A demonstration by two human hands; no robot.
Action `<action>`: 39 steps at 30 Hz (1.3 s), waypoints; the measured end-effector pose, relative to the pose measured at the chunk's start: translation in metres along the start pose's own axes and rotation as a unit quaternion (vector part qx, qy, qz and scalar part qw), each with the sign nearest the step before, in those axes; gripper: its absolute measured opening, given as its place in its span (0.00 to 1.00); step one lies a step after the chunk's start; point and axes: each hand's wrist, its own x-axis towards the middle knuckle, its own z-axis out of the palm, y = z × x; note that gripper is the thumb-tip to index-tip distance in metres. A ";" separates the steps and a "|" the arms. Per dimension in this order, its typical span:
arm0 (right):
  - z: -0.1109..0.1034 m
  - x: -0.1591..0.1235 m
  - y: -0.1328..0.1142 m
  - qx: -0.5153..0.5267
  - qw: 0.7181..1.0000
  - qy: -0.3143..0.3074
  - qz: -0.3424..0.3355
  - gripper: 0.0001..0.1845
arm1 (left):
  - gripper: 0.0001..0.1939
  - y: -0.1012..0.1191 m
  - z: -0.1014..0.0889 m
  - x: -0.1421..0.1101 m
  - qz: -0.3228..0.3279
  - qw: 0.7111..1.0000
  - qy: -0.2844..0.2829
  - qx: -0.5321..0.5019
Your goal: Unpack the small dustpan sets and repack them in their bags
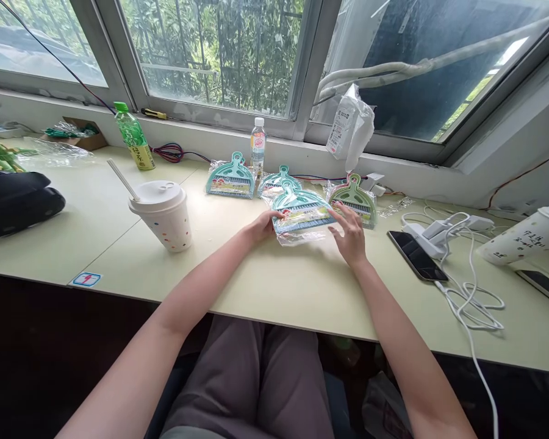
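Observation:
A teal mini dustpan-and-brush set in a clear plastic bag (301,211) lies on the pale green desk (274,280) in front of me. My left hand (263,225) pinches the bag's left edge. At the bag's right edge rests my right hand (349,233), its fingers spread and its fingertips on the plastic. Three more packaged sets lie behind: a teal one (231,177) at the left, another teal one (279,180) partly under the held bag, and a green one (354,198) at the right.
A white dotted cup with a straw (163,213) stands left of my hands. A green bottle (134,136) and a small water bottle (257,146) stand by the window. A phone (416,255), a charger with white cables (443,235), a tipped cup (526,235) and a black bag (13,201) also lie here.

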 end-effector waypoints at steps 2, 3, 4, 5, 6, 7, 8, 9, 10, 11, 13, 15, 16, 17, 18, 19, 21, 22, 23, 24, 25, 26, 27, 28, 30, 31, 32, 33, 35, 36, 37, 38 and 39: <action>0.003 -0.001 0.004 0.031 0.999 -0.005 -0.008 0.22 | 0.17 -0.001 -0.002 0.000 -0.023 1.000 -0.017 0.006; 0.003 -0.001 0.006 0.051 0.999 -0.008 -0.010 0.20 | 0.16 0.000 -0.003 0.001 -0.031 0.999 -0.020 0.008; 0.003 -0.002 0.008 0.069 0.997 -0.015 -0.011 0.19 | 0.16 0.000 -0.004 0.001 -0.036 0.999 -0.020 0.007; 0.003 -0.002 0.009 0.081 0.996 -0.024 -0.013 0.17 | 0.16 0.000 -0.006 0.002 -0.039 0.999 -0.020 0.005; 0.001 -0.002 0.009 0.087 0.996 -0.034 -0.015 0.16 | 0.16 0.001 -0.008 0.003 -0.040 0.999 -0.022 0.003; 0.000 -0.001 0.008 0.087 0.995 -0.046 -0.018 0.16 | 0.16 0.001 -0.009 0.003 -0.042 0.999 -0.026 0.000; -0.002 -0.001 0.007 0.083 0.995 -0.056 -0.019 0.16 | 0.16 0.002 -0.011 0.003 -0.040 0.999 -0.030 -0.002; -0.004 -0.001 0.005 0.081 0.994 -0.065 -0.020 0.17 | 0.17 0.003 -0.012 0.003 -0.036 0.999 -0.031 -0.003; -0.005 -0.001 0.003 0.080 0.994 -0.075 -0.019 0.19 | 0.17 0.004 -0.013 0.003 -0.031 0.999 -0.028 0.000; -0.006 0.000 0.001 0.081 0.993 -0.085 -0.020 0.20 | 0.17 0.005 -0.014 0.003 -0.027 0.999 -0.023 0.005; -0.005 0.000 -0.001 0.085 0.991 -0.099 -0.026 0.21 | 0.17 0.006 -0.016 0.001 -0.027 0.999 -0.018 0.024; -0.002 0.000 -0.003 0.096 0.990 -0.096 -0.026 0.20 | 0.17 0.008 -0.017 -0.002 -0.041 0.997 -0.046 0.052; -0.001 0.000 -0.003 0.107 0.990 -0.085 -0.019 0.19 | 0.17 0.008 -0.018 -0.003 -0.049 0.994 -0.070 0.068; 0.000 0.000 -0.004 0.120 0.990 -0.068 -0.008 0.18 | 0.17 0.008 -0.018 -0.004 -0.055 0.990 -0.095 0.083; 0.001 0.000 -0.005 0.135 0.990 -0.046 0.005 0.18 | 0.17 0.009 -0.017 -0.005 -0.060 0.986 -0.119 0.099; 0.001 0.000 -0.006 0.149 0.988 -0.023 0.018 0.17 | 0.17 0.009 -0.016 -0.007 -0.061 0.982 -0.139 0.115; 0.001 0.000 -0.009 0.169 0.985 0.017 0.041 0.16 | 0.17 0.011 -0.013 -0.009 -0.051 0.974 -0.165 0.146; 0.000 0.000 -0.011 0.176 0.983 0.033 0.049 0.15 | 0.18 0.012 -0.011 -0.010 -0.044 0.971 -0.173 0.161; 0.000 -0.001 -0.012 0.181 0.981 0.046 0.057 0.15 | 0.18 0.013 -0.009 -0.011 -0.038 0.968 -0.178 0.174; 0.000 -0.001 -0.013 0.185 0.979 0.057 0.064 0.15 | 0.19 0.014 -0.007 -0.012 -0.033 0.965 -0.182 0.186; -0.001 -0.001 -0.013 0.188 0.977 0.067 0.070 0.16 | 0.20 0.014 -0.005 -0.012 -0.030 0.962 -0.186 0.197; 0.000 0.000 -0.012 0.191 0.976 0.071 0.075 0.17 | 0.22 0.014 -0.003 -0.013 -0.030 0.960 -0.189 0.206; 0.000 0.000 -0.010 0.193 0.976 0.069 0.078 0.18 | 0.23 0.013 -0.001 -0.013 -0.030 0.957 -0.193 0.214; 0.001 0.000 -0.007 0.196 0.975 0.061 0.082 0.20 | 0.25 0.013 0.000 -0.013 -0.028 0.955 -0.196 0.220; 0.003 0.001 -0.001 0.220 0.969 0.038 0.103 0.26 | 0.29 0.010 0.002 -0.014 -0.018 0.955 -0.192 0.223; 0.003 0.001 0.003 0.245 0.961 0.025 0.126 0.30 | 0.31 0.010 0.003 -0.014 -0.011 0.957 -0.188 0.222; 0.004 0.001 0.005 0.278 0.948 0.009 0.157 0.35 | 0.33 0.009 0.003 -0.014 -0.007 0.957 -0.183 0.223; 0.005 0.001 0.007 0.315 0.929 -0.011 0.193 0.40 | 0.34 0.010 0.004 -0.015 -0.006 0.957 -0.180 0.227; 0.006 -0.001 0.008 0.379 0.886 -0.057 0.259 0.41 | 0.35 0.011 0.005 -0.017 -0.005 0.956 -0.172 0.239; 0.007 -0.002 0.007 0.398 0.870 -0.070 0.283 0.39 | 0.35 0.011 0.006 -0.018 -0.001 0.955 -0.164 0.249; 0.008 -0.003 0.006 0.408 0.859 -0.071 0.300 0.36 | 0.36 0.010 0.008 -0.018 0.009 0.955 -0.151 0.256; 0.009 -0.004 0.006 0.413 0.854 -0.058 0.311 0.33 | 0.37 0.009 0.011 -0.019 0.025 0.958 -0.132 0.255; 0.010 -0.005 0.006 0.416 0.851 -0.036 0.319 0.30 | 0.39 0.007 0.014 -0.019 0.041 0.962 -0.109 0.246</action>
